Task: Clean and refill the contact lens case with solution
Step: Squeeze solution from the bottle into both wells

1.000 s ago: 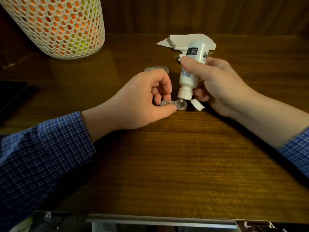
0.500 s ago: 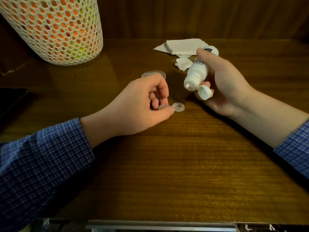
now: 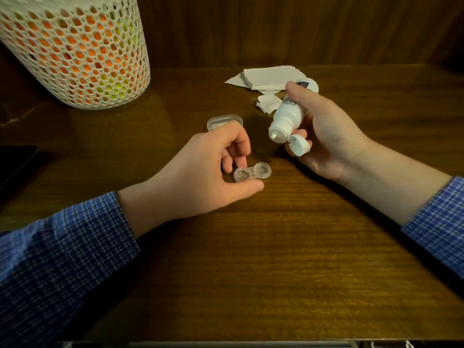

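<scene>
A clear two-well contact lens case point(image 3: 252, 172) lies on the wooden table point(image 3: 276, 247), pinched at its left well between the thumb and fingers of my left hand point(image 3: 200, 177). My right hand point(image 3: 324, 136) grips a small white solution bottle point(image 3: 288, 114), tilted with its nozzle pointing down-left, above and to the right of the case. The bottle's flip cap point(image 3: 298, 145) hangs open by my fingers. A clear lid point(image 3: 224, 121) rests on the table just behind my left hand, partly hidden by it.
White tissues point(image 3: 266, 79) lie at the back of the table behind the bottle. A tall white mesh basket point(image 3: 75, 51) with orange and yellow contents stands at the back left. A dark flat object point(image 3: 12, 162) sits at the left edge. A wooden wall closes the back.
My right hand has lifted the bottle off the case's right well and tipped it away up and to the right. My left hand keeps its hold on the case.
</scene>
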`<state>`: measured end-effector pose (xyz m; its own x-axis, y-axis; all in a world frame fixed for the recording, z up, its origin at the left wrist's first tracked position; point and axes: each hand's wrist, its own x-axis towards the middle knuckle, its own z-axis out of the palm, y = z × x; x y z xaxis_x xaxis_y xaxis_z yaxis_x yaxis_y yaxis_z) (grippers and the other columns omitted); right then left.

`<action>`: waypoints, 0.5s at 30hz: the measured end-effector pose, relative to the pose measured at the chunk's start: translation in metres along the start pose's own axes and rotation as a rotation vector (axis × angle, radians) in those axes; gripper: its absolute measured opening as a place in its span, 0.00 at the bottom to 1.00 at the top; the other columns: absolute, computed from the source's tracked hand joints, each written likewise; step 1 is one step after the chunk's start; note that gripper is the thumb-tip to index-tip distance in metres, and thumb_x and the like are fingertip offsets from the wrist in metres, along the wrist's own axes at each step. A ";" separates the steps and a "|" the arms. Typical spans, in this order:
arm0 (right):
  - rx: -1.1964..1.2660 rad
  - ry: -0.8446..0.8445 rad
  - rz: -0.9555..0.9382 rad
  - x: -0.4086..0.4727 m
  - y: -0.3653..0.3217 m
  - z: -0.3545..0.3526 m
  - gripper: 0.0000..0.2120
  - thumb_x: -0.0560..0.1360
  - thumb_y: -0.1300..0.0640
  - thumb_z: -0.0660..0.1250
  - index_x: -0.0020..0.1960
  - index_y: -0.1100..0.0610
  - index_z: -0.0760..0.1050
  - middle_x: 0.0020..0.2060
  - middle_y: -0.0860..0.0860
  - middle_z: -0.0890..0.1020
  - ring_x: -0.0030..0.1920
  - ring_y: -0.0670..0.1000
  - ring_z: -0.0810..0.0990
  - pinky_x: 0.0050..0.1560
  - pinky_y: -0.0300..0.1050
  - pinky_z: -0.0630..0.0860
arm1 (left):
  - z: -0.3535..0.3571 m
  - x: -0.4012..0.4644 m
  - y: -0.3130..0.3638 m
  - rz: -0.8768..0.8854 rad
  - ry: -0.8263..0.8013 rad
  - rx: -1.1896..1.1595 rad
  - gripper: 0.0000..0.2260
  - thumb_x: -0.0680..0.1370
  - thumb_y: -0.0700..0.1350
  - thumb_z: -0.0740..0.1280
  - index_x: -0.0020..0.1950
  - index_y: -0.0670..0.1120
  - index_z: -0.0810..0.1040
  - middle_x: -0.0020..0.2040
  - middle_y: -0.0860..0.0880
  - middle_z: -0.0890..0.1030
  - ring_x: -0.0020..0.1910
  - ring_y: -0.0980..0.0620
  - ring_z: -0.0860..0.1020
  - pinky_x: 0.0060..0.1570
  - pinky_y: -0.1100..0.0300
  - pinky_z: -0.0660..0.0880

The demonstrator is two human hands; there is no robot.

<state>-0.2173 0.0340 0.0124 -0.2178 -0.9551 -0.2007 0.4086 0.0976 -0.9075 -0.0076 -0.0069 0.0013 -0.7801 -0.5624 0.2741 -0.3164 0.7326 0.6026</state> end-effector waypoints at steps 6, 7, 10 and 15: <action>-0.025 -0.011 0.008 0.001 0.000 -0.002 0.15 0.79 0.44 0.68 0.54 0.55 0.72 0.33 0.51 0.75 0.25 0.43 0.68 0.28 0.34 0.65 | -0.001 -0.007 0.011 0.045 -0.065 0.012 0.21 0.69 0.59 0.75 0.58 0.54 0.74 0.44 0.57 0.80 0.42 0.51 0.80 0.37 0.59 0.79; -0.016 -0.005 0.009 0.000 0.000 -0.002 0.15 0.79 0.44 0.69 0.54 0.56 0.72 0.32 0.50 0.76 0.24 0.43 0.68 0.26 0.34 0.65 | -0.001 -0.009 0.011 0.055 -0.083 -0.021 0.19 0.71 0.55 0.74 0.59 0.54 0.75 0.46 0.57 0.80 0.43 0.50 0.80 0.37 0.59 0.79; 0.010 0.039 0.010 0.000 -0.001 -0.003 0.15 0.78 0.45 0.70 0.52 0.55 0.74 0.29 0.49 0.77 0.24 0.43 0.68 0.25 0.34 0.65 | 0.001 -0.010 0.009 0.080 -0.091 -0.035 0.20 0.72 0.40 0.74 0.62 0.50 0.76 0.46 0.55 0.81 0.42 0.49 0.81 0.37 0.61 0.79; 0.077 0.038 0.010 0.001 -0.001 -0.004 0.12 0.79 0.46 0.69 0.53 0.54 0.73 0.28 0.49 0.77 0.23 0.43 0.68 0.25 0.33 0.64 | 0.003 0.000 0.002 -0.005 -0.039 0.051 0.28 0.70 0.47 0.75 0.68 0.53 0.73 0.54 0.58 0.78 0.51 0.59 0.77 0.44 0.72 0.74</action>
<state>-0.2213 0.0345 0.0117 -0.2463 -0.9427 -0.2249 0.4777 0.0839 -0.8745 -0.0100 -0.0041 0.0007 -0.7983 -0.5517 0.2414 -0.3466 0.7487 0.5651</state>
